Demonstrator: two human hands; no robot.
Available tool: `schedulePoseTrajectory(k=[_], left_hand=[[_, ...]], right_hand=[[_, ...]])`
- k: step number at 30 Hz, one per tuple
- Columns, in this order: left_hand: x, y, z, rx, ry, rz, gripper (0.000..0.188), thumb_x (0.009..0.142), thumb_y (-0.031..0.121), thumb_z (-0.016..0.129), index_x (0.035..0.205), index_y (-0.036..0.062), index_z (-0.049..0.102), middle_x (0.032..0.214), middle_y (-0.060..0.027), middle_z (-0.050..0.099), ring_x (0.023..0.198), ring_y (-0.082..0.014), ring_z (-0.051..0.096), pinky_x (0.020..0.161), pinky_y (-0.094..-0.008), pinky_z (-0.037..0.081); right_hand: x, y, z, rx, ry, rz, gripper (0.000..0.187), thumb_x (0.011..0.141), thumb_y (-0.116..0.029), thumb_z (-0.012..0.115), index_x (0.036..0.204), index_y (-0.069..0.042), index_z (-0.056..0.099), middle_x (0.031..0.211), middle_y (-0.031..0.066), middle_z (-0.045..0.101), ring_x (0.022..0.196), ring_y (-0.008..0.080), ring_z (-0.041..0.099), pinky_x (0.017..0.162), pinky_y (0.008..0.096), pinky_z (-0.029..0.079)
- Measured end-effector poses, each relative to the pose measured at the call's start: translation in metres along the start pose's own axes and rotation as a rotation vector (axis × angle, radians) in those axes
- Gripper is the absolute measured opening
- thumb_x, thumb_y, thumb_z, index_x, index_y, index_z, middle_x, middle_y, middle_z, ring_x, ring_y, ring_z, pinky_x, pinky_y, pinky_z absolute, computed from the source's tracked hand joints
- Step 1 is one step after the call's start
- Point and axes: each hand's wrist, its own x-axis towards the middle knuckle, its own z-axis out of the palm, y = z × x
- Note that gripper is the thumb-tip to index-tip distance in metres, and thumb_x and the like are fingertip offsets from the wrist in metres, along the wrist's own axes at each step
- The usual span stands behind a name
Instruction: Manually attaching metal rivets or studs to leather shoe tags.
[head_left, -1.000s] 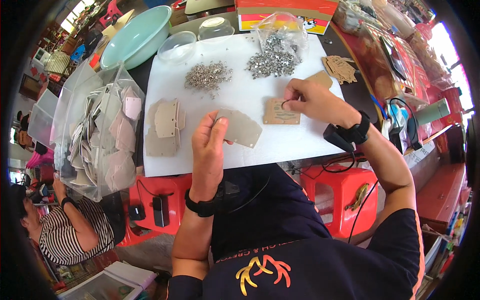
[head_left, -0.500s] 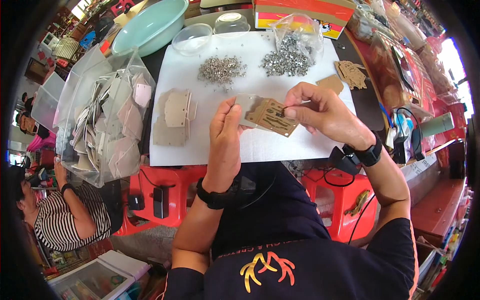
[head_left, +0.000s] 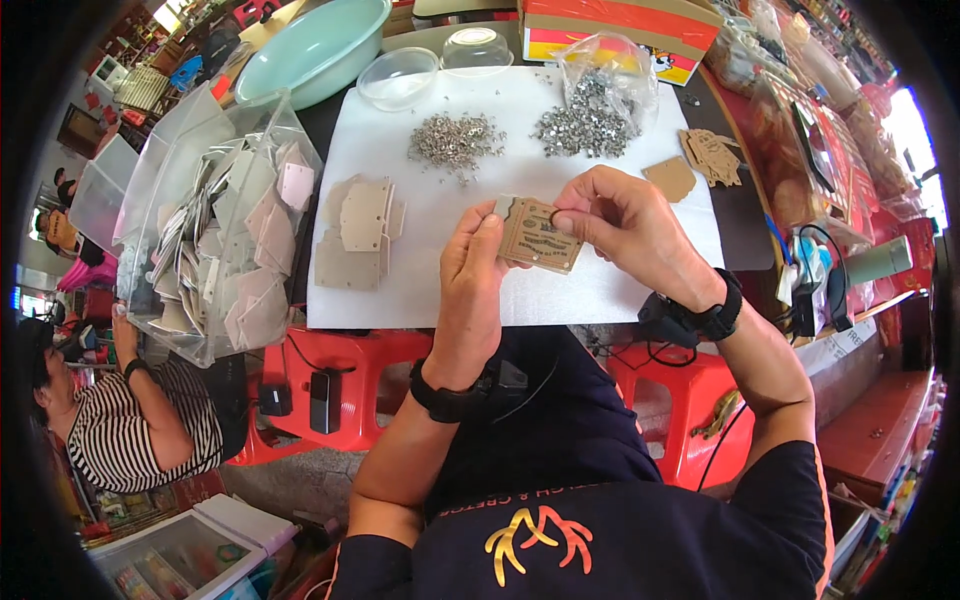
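Observation:
A printed brown cardboard card (head_left: 543, 238) with small corner holes is held over the white mat, with a greyish card edge showing behind its left side. My left hand (head_left: 474, 270) grips it at the left, thumb on the front. Thumb and forefinger of my right hand (head_left: 632, 222) pinch its upper right corner; any small part between those fingertips is hidden. Beyond my hands lie a pile of small metal pieces (head_left: 455, 142) and a pile of larger silvery pieces (head_left: 585, 122). Grey cards (head_left: 364, 218) lie on the mat's left, brown cards (head_left: 710, 160) on the right.
A clear plastic bin (head_left: 262, 330) of grey cards stands left. At the back are a pale green basin (head_left: 305, 60), clear bowls (head_left: 398, 80), a plastic bag (head_left: 620, 72) and a colourful box (head_left: 610, 22). Another person (head_left: 130, 430) in stripes is at lower left.
The held card has turned so its printed face shows more squarely. My right fingers have shifted left along its upper edge. The whole view has moved slightly.

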Motion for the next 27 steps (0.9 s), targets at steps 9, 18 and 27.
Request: schedulePoseTrajectory(k=[9,18,27], left_hand=[[-0.0015,0.0009,0.0011,0.003,0.004,0.003,0.029,0.103,0.02,0.041,0.118,0.0005,0.056,0.102,-0.0055,0.063,0.089,-0.0098,0.057,0.078,-0.0278,0.045],[0.0005,-0.0041,0.0007,0.099,0.011,0.059,0.025,0.1,0.016,0.052,0.117,-0.0004,0.056,0.103,-0.0051,0.064,0.089,-0.0083,0.058,0.078,-0.0253,0.047],[-0.0008,-0.0055,-0.0012,0.085,0.024,0.065,0.024,0.098,0.013,0.057,0.117,-0.0013,0.056,0.101,-0.0041,0.065,0.088,-0.0062,0.058,0.077,-0.0227,0.047]], right_hand=[[0.0019,-0.0035,-0.0018,0.018,-0.032,0.051,0.013,0.088,-0.012,0.069,0.092,0.0,0.063,0.07,-0.0009,0.056,0.062,0.0056,0.05,0.056,0.0238,0.043],[0.0021,-0.0073,0.0007,0.027,-0.032,0.073,0.013,0.088,-0.01,0.067,0.093,0.002,0.062,0.07,0.0002,0.057,0.062,0.0051,0.051,0.056,0.024,0.044],[0.006,0.0023,-0.0033,0.001,-0.068,0.024,0.016,0.088,-0.011,0.068,0.096,0.001,0.063,0.07,0.0002,0.055,0.064,0.0069,0.05,0.059,0.0245,0.044]])
